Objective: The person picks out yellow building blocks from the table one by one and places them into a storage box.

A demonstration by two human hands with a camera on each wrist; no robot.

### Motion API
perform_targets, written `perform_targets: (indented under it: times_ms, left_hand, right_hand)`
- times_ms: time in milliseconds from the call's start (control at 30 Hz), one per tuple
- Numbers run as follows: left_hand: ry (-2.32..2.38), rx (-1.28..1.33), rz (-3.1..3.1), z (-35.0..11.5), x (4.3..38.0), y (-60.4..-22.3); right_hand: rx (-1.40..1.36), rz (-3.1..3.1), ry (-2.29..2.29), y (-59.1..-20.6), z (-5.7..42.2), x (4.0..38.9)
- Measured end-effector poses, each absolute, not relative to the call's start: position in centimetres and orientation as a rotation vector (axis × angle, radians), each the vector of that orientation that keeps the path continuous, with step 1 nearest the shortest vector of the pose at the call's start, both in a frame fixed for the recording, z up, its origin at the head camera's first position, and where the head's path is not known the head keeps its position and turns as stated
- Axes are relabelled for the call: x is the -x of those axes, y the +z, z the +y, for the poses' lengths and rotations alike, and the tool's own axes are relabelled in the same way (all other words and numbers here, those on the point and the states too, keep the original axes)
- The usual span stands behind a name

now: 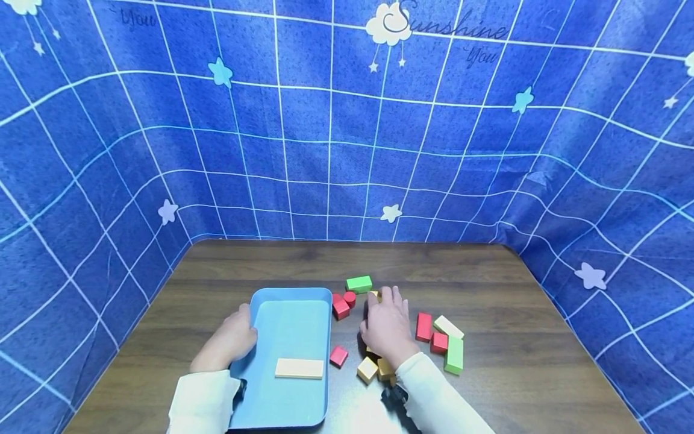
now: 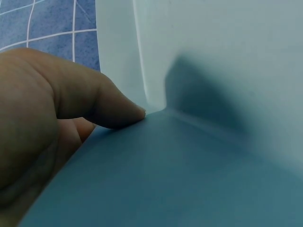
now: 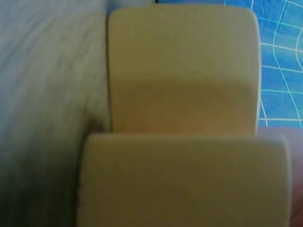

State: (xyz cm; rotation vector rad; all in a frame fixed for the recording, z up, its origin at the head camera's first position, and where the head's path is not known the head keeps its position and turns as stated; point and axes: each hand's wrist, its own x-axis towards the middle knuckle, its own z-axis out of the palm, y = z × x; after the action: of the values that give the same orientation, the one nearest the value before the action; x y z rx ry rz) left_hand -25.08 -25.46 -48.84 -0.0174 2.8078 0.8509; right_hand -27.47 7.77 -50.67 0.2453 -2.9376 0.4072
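Note:
My left hand (image 1: 232,339) grips the left rim of a blue tray (image 1: 287,416); in the left wrist view its thumb (image 2: 109,101) lies over the tray wall. One long cream block (image 1: 299,369) lies inside the tray, toward the front right. Right of the tray, my right hand (image 1: 387,325) reaches palm down over yellow blocks, fingers pointing away. One yellow block (image 1: 367,370) and another (image 1: 385,369) sit by its wrist. Close up in the right wrist view are two yellow block faces, the upper one (image 3: 184,71) behind the lower one (image 3: 184,184). What lies under the palm is hidden.
Red blocks (image 1: 341,309) and a green block (image 1: 359,284) lie beyond the tray's right side, with a lone red cube (image 1: 338,356) nearer. Farther right are red, pale and green blocks (image 1: 454,354). A blue gridded curtain (image 1: 325,150) surrounds the wooden table (image 1: 520,361).

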Motion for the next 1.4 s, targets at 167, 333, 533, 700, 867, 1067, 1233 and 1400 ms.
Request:
perform_targets:
  times_ms: [167,333,533,700,867,1067,1233,1400]
  left_hand:
    - [0.853,0.02,2.806,-25.54,25.12,-49.04]
    - [0.844,0.022,2.809,-25.53,25.16,-49.01]
    - [0.833,0.026,2.809,-25.48,25.19,-48.9]
    - [0.851,0.034,2.806,-25.47,25.1,-48.91]
    - [0.858,0.03,2.813,-25.53,25.13,-49.07]
    - [0.845,0.017,2.83,-25.61,25.24,-49.26]
    - [0.839,0.013,2.836,-25.62,25.23,-49.22]
    - [0.834,0.017,2.829,-25.6,25.19,-49.22]
  right_hand:
    - [-0.217,-2.926,0.412,-50.81,7.82,27.54]
    - [-0.201,-2.935,0.382,-51.05,7.9,27.67]
    - [-0.183,-2.944,0.346,-51.1,7.87,27.83]
    - [-0.162,-2.968,0.361,-51.1,7.77,27.81]
    - [-0.171,-2.981,0.379,-51.18,7.83,27.81]
    - [-0.197,-2.964,0.375,-51.19,7.86,27.74]
    - [-0.212,-2.965,0.357,-51.31,7.95,27.75]
    - [-0.233,-2.96,0.36,-51.12,7.98,27.67]
